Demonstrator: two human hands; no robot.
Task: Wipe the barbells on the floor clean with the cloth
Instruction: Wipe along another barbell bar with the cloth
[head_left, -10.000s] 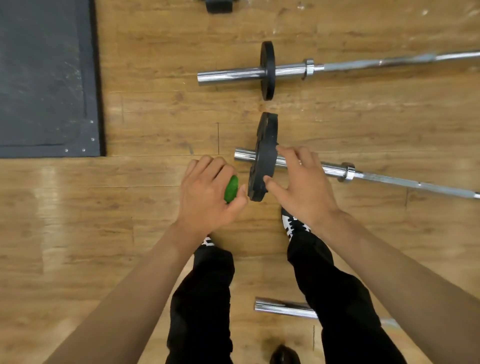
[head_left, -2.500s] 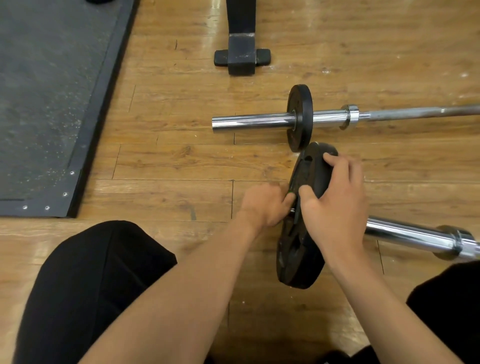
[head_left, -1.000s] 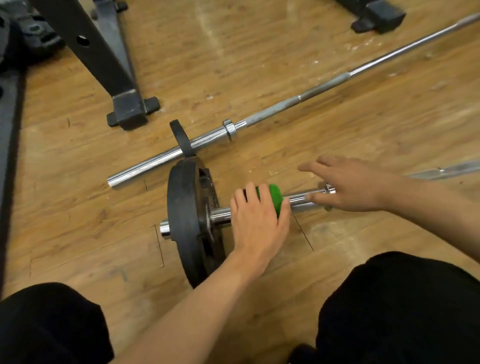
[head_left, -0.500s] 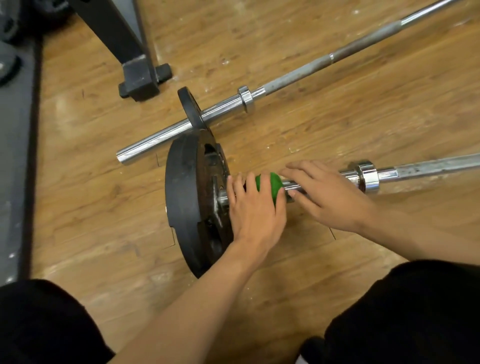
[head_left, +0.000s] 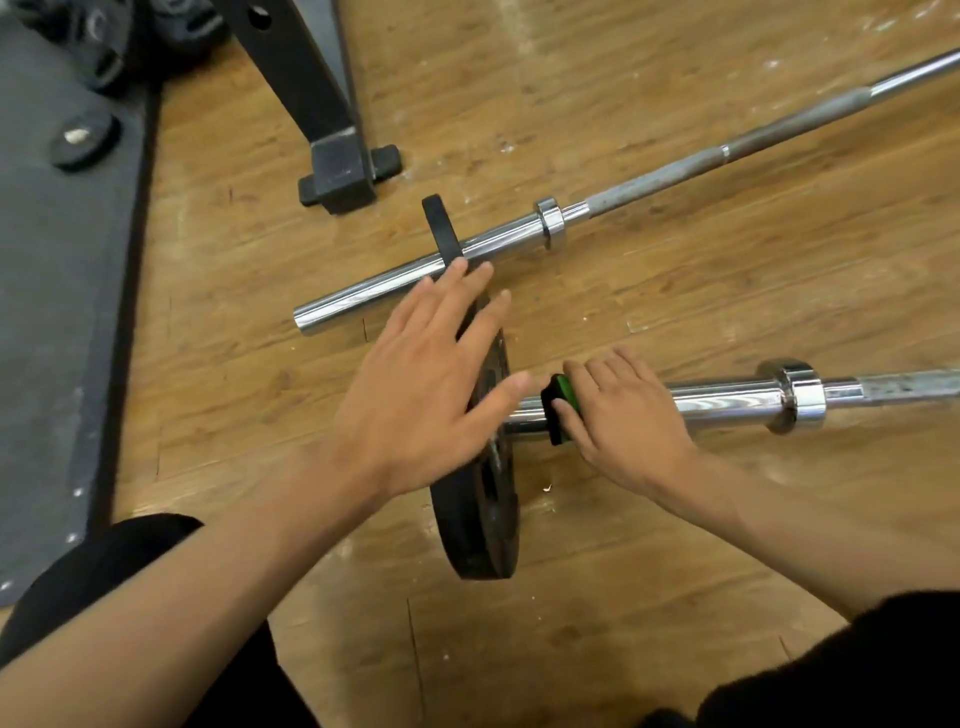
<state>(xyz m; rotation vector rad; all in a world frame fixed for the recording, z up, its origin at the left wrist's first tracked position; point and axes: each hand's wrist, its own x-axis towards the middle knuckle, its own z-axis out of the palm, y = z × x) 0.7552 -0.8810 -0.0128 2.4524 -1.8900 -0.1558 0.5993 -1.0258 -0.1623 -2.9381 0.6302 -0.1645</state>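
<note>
My right hand (head_left: 623, 421) is curled over the sleeve of the near barbell (head_left: 727, 402). It holds the green cloth (head_left: 562, 397) against the chrome, just beside the big black plate (head_left: 478, 519). My left hand (head_left: 431, 384) is wide, fingers straight and spread over the plate's upper rim. I cannot tell whether the palm presses on it or only hovers.

To do this stroke well, I judge I should brace the plate with the left hand so the bar does not roll on the wooden floor (head_left: 675, 597). Then I should wrap the cloth well round the sleeve and draw it toward the collar (head_left: 792, 395), turning the wrist so the underside gets wiped too. The strip between cloth and plate looks easy to miss.

The far barbell (head_left: 374, 291), with its small plate (head_left: 439, 228), lies apart beyond my left fingertips, near a black rack foot (head_left: 337, 171).

Much is hidden. The left hand covers the plate's hub and the sleeve's end, and the right hand covers most of the cloth. Both bars run out of frame on the right, and the dark shapes on the mat (head_left: 52, 312) are too blurred to name.
</note>
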